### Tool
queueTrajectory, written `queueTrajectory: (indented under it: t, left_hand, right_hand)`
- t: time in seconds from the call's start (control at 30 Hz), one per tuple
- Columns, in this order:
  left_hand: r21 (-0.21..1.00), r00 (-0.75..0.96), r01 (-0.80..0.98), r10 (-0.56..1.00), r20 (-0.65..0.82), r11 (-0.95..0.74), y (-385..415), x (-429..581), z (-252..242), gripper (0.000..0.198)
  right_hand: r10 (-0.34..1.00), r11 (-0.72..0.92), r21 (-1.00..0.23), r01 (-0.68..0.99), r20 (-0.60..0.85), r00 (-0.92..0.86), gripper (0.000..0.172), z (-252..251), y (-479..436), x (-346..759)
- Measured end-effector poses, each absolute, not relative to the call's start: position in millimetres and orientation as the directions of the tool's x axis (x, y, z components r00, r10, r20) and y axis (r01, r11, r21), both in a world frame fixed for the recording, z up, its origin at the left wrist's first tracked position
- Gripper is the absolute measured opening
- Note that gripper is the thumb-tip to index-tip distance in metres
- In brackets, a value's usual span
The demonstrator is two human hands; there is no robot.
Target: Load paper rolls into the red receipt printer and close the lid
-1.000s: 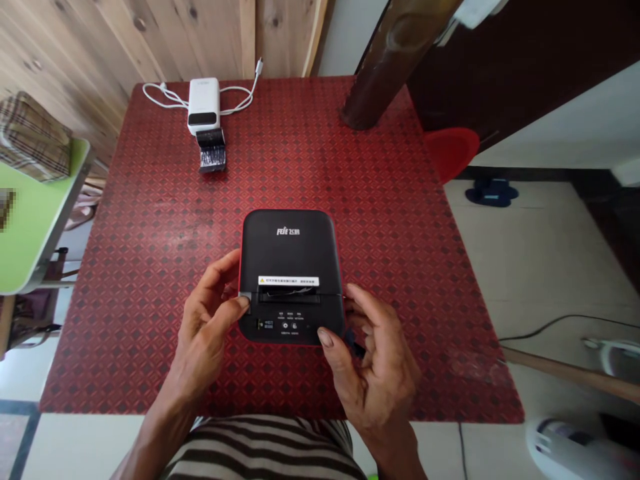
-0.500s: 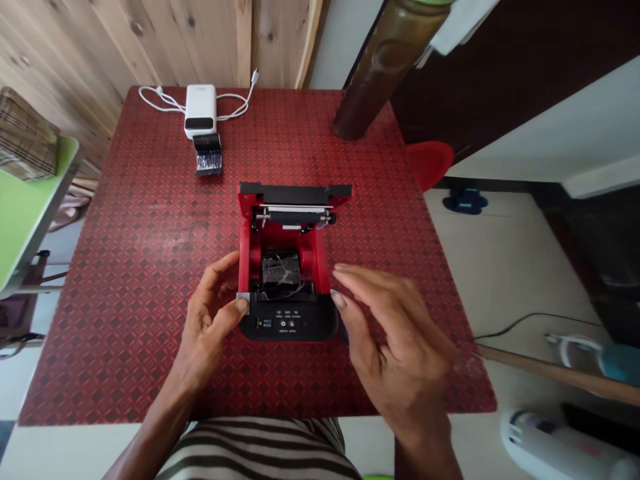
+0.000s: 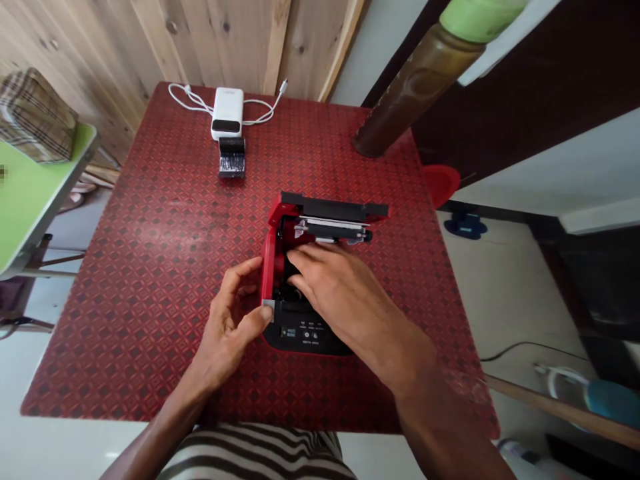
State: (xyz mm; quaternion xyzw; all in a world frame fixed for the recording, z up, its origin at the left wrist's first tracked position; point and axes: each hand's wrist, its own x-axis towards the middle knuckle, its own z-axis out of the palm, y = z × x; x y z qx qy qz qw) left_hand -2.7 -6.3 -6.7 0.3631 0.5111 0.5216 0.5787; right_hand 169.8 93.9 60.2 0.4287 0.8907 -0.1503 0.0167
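A small red and black printer stands on the table in front of me with its lid raised, a roller showing under the lid. My left hand grips the printer's left side, thumb on the grey front corner and fingers along the red wall. My right hand reaches over the front panel into the open compartment, fingers curled down. Its fingertips are bent together inside, and the hand covers most of the compartment. Whatever lies between those fingers is hidden; only dark parts show beside them.
At the back left of the red patterned table lie a white power bank with a white cable and a curled black strip. A tall brown bottle with a green cap stands at the back right. A green table adjoins on the left.
My right hand has moved left from beside the printer into its open compartment, covering the black block seen there before. My left hand keeps its hold. The whole view has shifted and turned slightly.
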Motion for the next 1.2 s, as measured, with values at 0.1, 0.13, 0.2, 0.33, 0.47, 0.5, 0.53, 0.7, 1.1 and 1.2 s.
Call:
queueTrajectory:
  t: [0.1,0.13,0.2,0.33,0.47,0.5,0.53,0.7,1.1,1.2]
  left_hand:
    - [0.953,-0.063,-0.226,0.973,-0.223,0.203,-6.6,-3.1,-5.3,0.061]
    - [0.952,-0.059,-0.225,0.973,-0.224,0.206,-6.7,-3.3,-5.2,0.060]
    - [0.952,-0.055,-0.228,0.973,-0.222,0.205,-6.6,-3.6,-5.4,0.060]
    - [0.954,-0.063,-0.227,0.974,-0.217,0.198,-6.0,-4.0,-5.6,0.061]
    - [0.953,-0.062,-0.221,0.973,-0.224,0.206,-5.9,-3.9,-4.3,0.061]
    - [0.954,-0.063,-0.218,0.973,-0.224,0.205,-5.9,-3.9,-3.9,0.061]
    - [0.955,-0.064,-0.216,0.973,-0.221,0.203,-5.8,-3.8,-3.4,0.060]
    - [0.962,-0.072,-0.211,0.979,-0.193,0.174,-5.2,-3.6,-2.2,0.058]
    - [0.968,-0.075,-0.192,0.981,-0.178,0.161,-10.0,-6.1,-14.9,0.060]
    - [0.975,-0.078,-0.170,0.985,-0.156,0.141,-11.0,-6.7,-18.5,0.059]
  right_hand:
    - [0.765,0.578,-0.175,0.797,-0.223,-0.604,0.028,62.5,101.4,160.5]
    - [0.769,0.578,-0.137,0.805,-0.241,-0.593,0.032,62.3,103.4,157.1]
    - [0.770,0.584,-0.066,0.809,-0.272,-0.577,0.037,61.7,106.0,150.9]
    - [0.743,0.622,-0.019,0.783,-0.304,-0.597,0.039,63.8,106.6,146.3]
    - [0.781,0.590,-0.006,0.807,-0.249,-0.573,0.031,66.4,102.0,151.3]
    - [0.795,0.579,-0.011,0.815,-0.215,-0.568,0.028,66.0,99.9,153.0]
    - [0.804,0.575,-0.018,0.818,-0.173,-0.569,0.024,65.0,97.3,154.8]
    - [0.767,0.633,-0.052,0.772,0.177,-0.617,0.015,62.2,78.0,167.1]
    - [0.958,0.082,-0.809,0.582,0.225,0.176,0.024,45.6,70.6,281.6]
    - [0.918,0.017,-0.853,0.521,0.220,0.331,0.026,9.4,93.9,290.6]
